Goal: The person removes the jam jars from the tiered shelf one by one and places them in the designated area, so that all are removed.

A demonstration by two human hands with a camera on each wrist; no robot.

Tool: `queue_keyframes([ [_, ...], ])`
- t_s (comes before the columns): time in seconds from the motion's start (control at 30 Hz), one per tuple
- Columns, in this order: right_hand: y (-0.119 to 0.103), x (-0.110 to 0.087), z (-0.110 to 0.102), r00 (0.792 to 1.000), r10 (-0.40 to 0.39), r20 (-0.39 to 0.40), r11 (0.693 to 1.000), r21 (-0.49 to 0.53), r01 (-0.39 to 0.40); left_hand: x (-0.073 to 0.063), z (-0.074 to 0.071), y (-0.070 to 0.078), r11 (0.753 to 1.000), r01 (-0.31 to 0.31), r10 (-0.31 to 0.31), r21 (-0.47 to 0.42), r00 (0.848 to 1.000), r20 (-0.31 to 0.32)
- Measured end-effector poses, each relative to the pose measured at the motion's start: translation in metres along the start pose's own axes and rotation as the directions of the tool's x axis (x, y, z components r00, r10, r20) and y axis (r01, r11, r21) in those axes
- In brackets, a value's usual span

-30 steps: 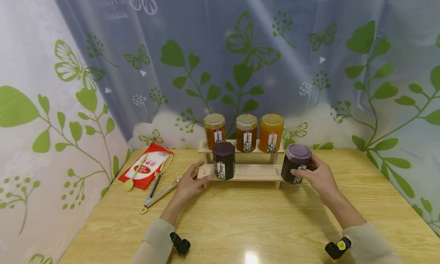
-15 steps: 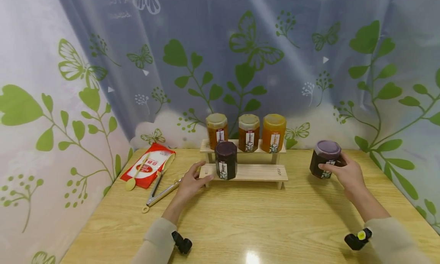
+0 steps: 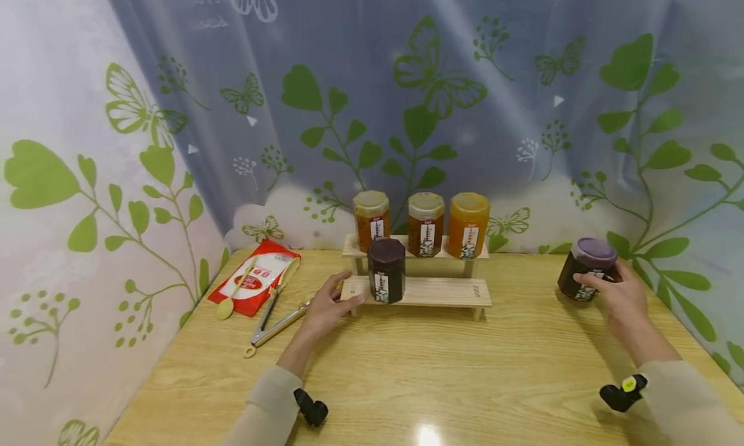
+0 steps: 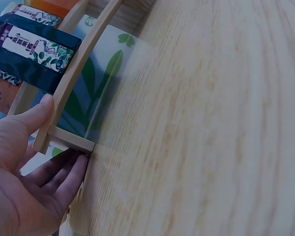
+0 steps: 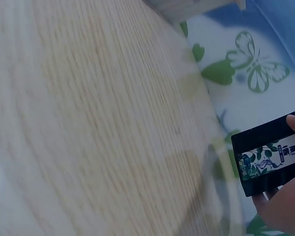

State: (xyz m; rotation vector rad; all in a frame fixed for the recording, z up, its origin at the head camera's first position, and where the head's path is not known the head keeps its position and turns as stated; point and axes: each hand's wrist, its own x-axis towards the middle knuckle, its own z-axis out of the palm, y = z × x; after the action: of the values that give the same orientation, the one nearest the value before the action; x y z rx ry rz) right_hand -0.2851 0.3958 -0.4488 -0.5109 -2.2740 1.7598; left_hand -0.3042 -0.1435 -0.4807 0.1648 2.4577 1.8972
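Observation:
At the right of the head view, my right hand [image 3: 624, 299] grips a dark jam jar [image 3: 584, 272] with a purple lid, thumb across its label. In the right wrist view the base of this jar [image 5: 265, 152] appears raised off the table. My left hand [image 3: 327, 309] holds the left end of a two-step wooden rack [image 3: 447, 292]. Its thumb [image 4: 42, 110] lies against the lower shelf's edge, with the fingers around the end by the leg. A second dark jar [image 3: 386, 272] stands on that lower shelf, near the left hand.
Three amber and orange jars, including an orange jar [image 3: 468, 226], line the upper shelf. Left of the rack lie metal tongs [image 3: 273, 330], a red-and-white packet [image 3: 261, 275] and a yellow spoon [image 3: 225, 309] on top of it. A patterned curtain [image 3: 372, 110] closes off the back.
My right hand has carried the dark jar from the lower shelf's right end out to the right. The left hand keeps its hold on the rack; the view has shifted slightly.

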Motion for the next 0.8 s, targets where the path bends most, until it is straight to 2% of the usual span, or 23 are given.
queue_keyframes([
  [0.13,0.004,0.006,-0.007,0.999,0.036,-0.037,0.999,-0.002,-0.036,0.001,0.001,0.001,1.000,0.001,0.000,-0.022,1.000,0.004],
  [0.27,0.010,0.012,-0.013,0.998,0.059,-0.038,0.998,0.001,-0.059,0.001,0.002,0.001,0.999,0.000,0.000,-0.036,1.000,-0.001],
  [0.47,0.017,0.017,-0.018,0.992,0.107,-0.063,0.993,0.062,-0.103,0.001,0.003,-0.001,0.999,0.001,-0.001,-0.043,1.000,0.007],
  [0.7,0.025,0.019,-0.023,0.992,0.113,-0.056,0.993,0.044,-0.110,-0.001,0.004,-0.003,1.000,-0.003,0.003,-0.030,1.000,0.005],
  [0.8,0.026,0.020,-0.023,0.993,0.110,-0.044,0.988,0.110,-0.105,-0.001,0.004,-0.002,0.999,-0.003,0.003,-0.042,1.000,0.002],
])
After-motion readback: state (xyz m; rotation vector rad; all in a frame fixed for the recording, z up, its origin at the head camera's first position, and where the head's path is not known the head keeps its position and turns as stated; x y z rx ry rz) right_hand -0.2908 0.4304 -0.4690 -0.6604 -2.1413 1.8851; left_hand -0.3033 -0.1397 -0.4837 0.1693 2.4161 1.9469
